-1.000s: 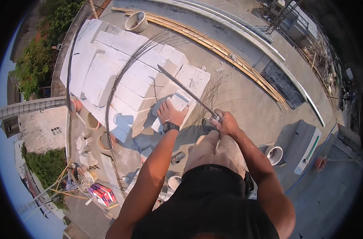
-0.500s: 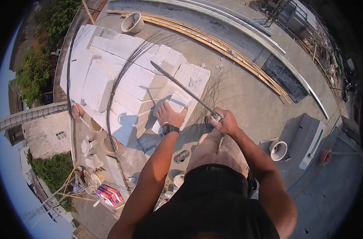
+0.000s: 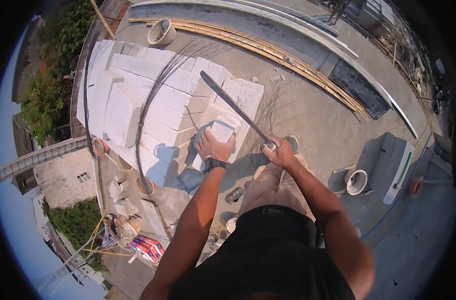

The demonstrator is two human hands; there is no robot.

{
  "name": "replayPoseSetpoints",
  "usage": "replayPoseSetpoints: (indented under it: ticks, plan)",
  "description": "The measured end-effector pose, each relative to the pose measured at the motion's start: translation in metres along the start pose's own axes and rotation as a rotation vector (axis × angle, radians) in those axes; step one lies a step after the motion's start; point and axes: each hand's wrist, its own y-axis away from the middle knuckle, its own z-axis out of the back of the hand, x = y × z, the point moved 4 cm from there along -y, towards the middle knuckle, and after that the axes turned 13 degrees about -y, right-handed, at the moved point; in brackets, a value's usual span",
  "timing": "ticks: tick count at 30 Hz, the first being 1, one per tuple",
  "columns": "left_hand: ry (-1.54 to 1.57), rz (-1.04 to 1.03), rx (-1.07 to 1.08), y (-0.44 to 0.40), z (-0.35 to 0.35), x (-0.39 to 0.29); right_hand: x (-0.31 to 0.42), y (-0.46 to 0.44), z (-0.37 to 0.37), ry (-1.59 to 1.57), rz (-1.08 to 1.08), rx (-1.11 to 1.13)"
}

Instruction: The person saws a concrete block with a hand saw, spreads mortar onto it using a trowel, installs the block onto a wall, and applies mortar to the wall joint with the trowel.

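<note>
My right hand (image 3: 280, 151) is closed round the pale handle of a long, dark, narrow blade that looks like a machete (image 3: 235, 106). Its rounded tip points up and left, over the white blocks. My left hand (image 3: 215, 146) grips a small white lightweight concrete block (image 3: 222, 131), fingers bent over its left side and thumb on the right. Below that piece lies a larger white slab (image 3: 247, 92), dusty and rough on top. The blade passes above and right of the held block, apart from it in view.
A stack of white blocks (image 3: 163, 102) fills the left, crossed by a bundle of dark wires (image 3: 144, 112). Bamboo poles (image 3: 268, 51) lie across the back. One bucket (image 3: 162, 32) stands upper left, another bucket (image 3: 356, 182) right. Red-and-white bags (image 3: 147, 248) lie lower left.
The blade has turned in my right hand and shows more of its broad side; its tip has shifted right. My left hand stays on the block, which looks slightly turned.
</note>
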Motion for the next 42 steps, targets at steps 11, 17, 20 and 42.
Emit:
replayPoseSetpoints:
  ticks: [11,17,20,42]
  plan:
    - [-0.027,-0.008,0.013,-0.001,0.005,-0.004,0.028,-0.011,0.012,0.005,-0.046,0.073]
    - [-0.034,-0.015,0.05,0.0,0.007,-0.001,-0.032,-0.029,0.01,0.485,-0.09,0.25]
    - [-0.021,0.014,0.08,0.008,0.005,0.001,0.009,-0.019,-0.001,0.228,-0.049,0.149]
    - [0.006,0.001,0.032,-0.007,-0.005,-0.002,-0.03,-0.025,0.008,0.352,-0.185,0.117]
